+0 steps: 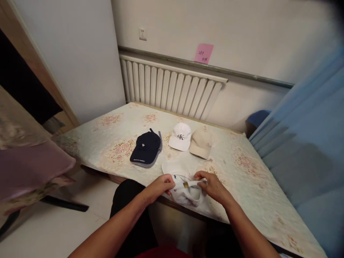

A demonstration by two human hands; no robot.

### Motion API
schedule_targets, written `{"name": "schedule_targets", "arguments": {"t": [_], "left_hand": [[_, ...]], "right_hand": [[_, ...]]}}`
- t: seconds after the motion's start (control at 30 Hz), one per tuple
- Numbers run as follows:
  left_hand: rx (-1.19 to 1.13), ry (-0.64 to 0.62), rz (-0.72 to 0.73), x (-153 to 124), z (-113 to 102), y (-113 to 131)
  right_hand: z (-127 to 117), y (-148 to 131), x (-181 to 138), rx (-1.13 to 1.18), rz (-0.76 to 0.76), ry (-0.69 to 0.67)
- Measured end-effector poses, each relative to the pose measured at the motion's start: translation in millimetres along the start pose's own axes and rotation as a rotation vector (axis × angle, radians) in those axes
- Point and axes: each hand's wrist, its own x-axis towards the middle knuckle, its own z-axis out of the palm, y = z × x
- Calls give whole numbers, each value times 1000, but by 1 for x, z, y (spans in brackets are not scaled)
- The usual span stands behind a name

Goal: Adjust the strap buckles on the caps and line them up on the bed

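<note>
Between my hands is a white baseball cap (185,199), at the near edge of the table, its brim pointing away from me. Its back strap with a brass-coloured buckle (186,184) faces up. My left hand (163,184) is closed on the left end of the strap, and my right hand (211,185) pinches the right end. Beyond it lie a white cap with black letters (180,137) and a beige cap (201,142), side by side. Further left, a navy cap (146,147) rests over a grey one (160,141), mostly hidden beneath it.
A floral cloth covers the table (242,186). Behind it, a white radiator (172,84) stands against the wall under a pipe, with a pink note (203,53) above. A blue curtain (301,143) hangs at the right. On the left is a cloth-draped chair (29,172).
</note>
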Motion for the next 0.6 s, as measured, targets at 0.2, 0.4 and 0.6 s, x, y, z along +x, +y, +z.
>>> {"name": "schedule_targets", "arguments": {"t": [0.2,0.4,0.6], "left_hand": [[-8,-38,18,4,8,8],[-98,-175,34,6,6,7],[-138,-207,20,11,7,3]], "right_hand": [[30,-34,-4,-179,-228,22],[49,-32,-2,-211,-243,14],[45,-26,-2,-46,-147,25]]}}
